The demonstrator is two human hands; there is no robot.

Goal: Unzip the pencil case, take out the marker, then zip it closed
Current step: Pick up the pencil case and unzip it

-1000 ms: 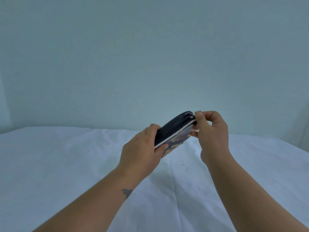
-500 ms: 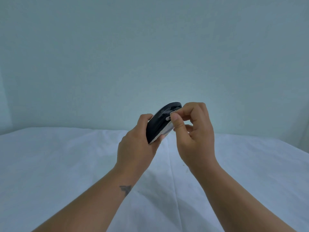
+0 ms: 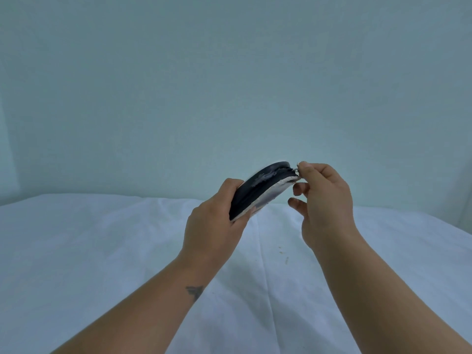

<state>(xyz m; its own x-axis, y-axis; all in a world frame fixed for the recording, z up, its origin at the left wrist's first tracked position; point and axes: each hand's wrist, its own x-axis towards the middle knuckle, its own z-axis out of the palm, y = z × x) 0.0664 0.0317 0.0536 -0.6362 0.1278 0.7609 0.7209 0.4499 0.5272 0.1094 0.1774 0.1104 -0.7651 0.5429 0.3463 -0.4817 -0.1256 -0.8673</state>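
Gripping the pencil case above the bed sheet, the left hand clamps its near end; the right hand pinches the zipper pull at its far end (marker unseen).

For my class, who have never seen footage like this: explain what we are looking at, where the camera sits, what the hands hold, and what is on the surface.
There is no machine here, only a person's two bare hands. The single camera is worn on the person's head and looks forward and down, so both forearms reach into the picture from below. The left hand grips one end of a dark pencil case, held tilted in the air. The right hand pinches the small metal zip pull at the case's other end. Below is a surface covered by a white cloth, with a few tiny specks on it. No marker is visible.
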